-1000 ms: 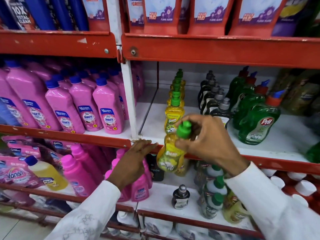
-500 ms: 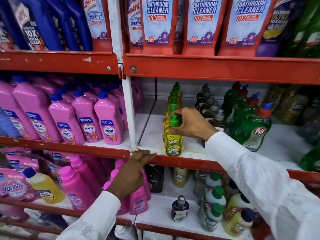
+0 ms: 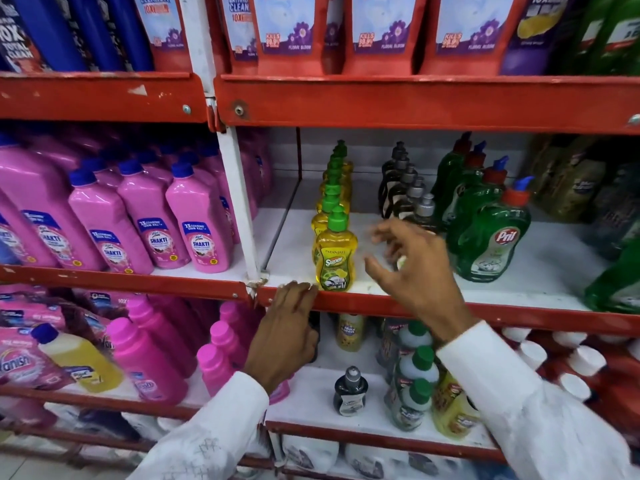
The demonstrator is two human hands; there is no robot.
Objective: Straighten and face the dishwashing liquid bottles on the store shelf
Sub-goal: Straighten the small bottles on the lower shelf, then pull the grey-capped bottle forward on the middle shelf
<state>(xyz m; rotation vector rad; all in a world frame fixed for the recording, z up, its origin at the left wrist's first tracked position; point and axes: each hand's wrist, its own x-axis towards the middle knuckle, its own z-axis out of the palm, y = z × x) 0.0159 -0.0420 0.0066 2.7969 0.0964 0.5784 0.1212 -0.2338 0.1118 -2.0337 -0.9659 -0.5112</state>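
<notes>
Behind the right hand (image 3: 412,268), grey-capped bottles (image 3: 410,192) blur.

Behind the blurred right hand (image 3: 412,268), a dark bottle (image 3: 424,211) is mostly hidden; right of it, brown bottles (image 3: 571,181) are too blurred to read.

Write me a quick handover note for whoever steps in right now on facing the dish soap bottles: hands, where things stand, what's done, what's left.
Left hand: resting on the red shelf edge, holding nothing.
Right hand: open, fingers spread, in the air just right of the front yellow bottle, no grip on anything.
Done: the front yellow bottle stands upright at the shelf lip, label facing out, with its row lined up behind it.
In place: dark bottle row and green Pril row to the right, both set further back from the lip.
Left: check the dark row, partly hidden by the hand, then pull the dark and green rows forward if needed.
</notes>
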